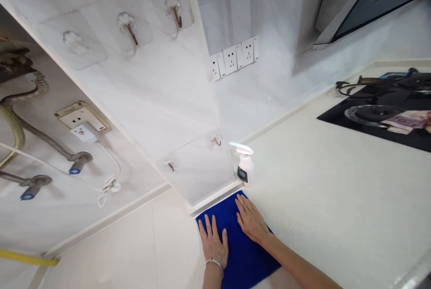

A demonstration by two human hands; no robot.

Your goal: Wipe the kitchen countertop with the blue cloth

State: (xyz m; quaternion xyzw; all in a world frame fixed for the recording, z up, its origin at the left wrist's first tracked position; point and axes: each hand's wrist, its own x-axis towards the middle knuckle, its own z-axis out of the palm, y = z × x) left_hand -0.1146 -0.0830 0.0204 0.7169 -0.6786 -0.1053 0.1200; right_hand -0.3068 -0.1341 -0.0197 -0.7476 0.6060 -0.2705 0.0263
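Observation:
A blue cloth [235, 246] lies spread on the white countertop [330, 194], its far edge close to the foot of a wall corner. My left hand [214, 243] rests flat on the cloth's left side, fingers stretched out, a bracelet at the wrist. On the right side of the cloth lies my right hand [251, 219], palm down with its fingers extended towards the far edge. Just beyond the cloth stands a white spray bottle [245, 168] with a dark label, upright against the corner and touched by neither hand.
A black stove [357, 120] with a pinkish cloth [409, 120] on it sits at the right. Clear hooks [128, 26] and sockets [232, 59] are on the walls. At the left are pipes, valves [80, 163], a plugged-in charger [85, 132] and a yellow hose [28, 258].

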